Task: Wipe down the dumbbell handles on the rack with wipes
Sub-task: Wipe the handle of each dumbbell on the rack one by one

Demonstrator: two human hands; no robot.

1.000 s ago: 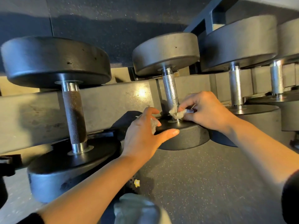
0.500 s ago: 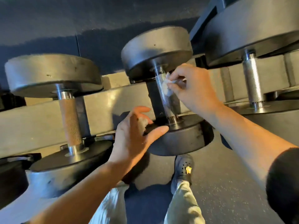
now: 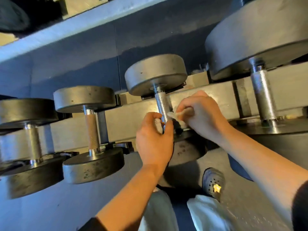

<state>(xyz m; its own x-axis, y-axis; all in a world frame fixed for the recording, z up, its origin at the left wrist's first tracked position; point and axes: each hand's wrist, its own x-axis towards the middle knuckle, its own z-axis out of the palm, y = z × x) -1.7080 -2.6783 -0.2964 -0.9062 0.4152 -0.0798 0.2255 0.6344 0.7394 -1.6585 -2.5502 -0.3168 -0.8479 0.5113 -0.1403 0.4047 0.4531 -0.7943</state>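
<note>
A black dumbbell [image 3: 155, 74] lies on the rack with its knurled silver handle [image 3: 162, 105] pointing toward me. My right hand [image 3: 201, 115] pinches a crumpled white wipe [image 3: 173, 115] against the right side of that handle, near its lower end. My left hand [image 3: 154, 140] curls round the handle's base from the left, with a bit of white wipe [image 3: 158, 125] between thumb and fingers. The dumbbell's near plate [image 3: 188, 150] is mostly hidden behind my hands.
Two smaller dumbbells [image 3: 90, 130] [image 3: 31, 140] lie to the left and a larger one [image 3: 261, 90] to the right, all on the grey rack rail [image 3: 126, 119]. An upper shelf [image 3: 83, 22] runs overhead. My legs and a dark shoe [image 3: 213, 182] stand on the speckled floor below.
My right hand slid the wipe down the handle from near the far plate to its lower part. My left hand closed in from the near plate's edge onto the handle base. The camera moved back.
</note>
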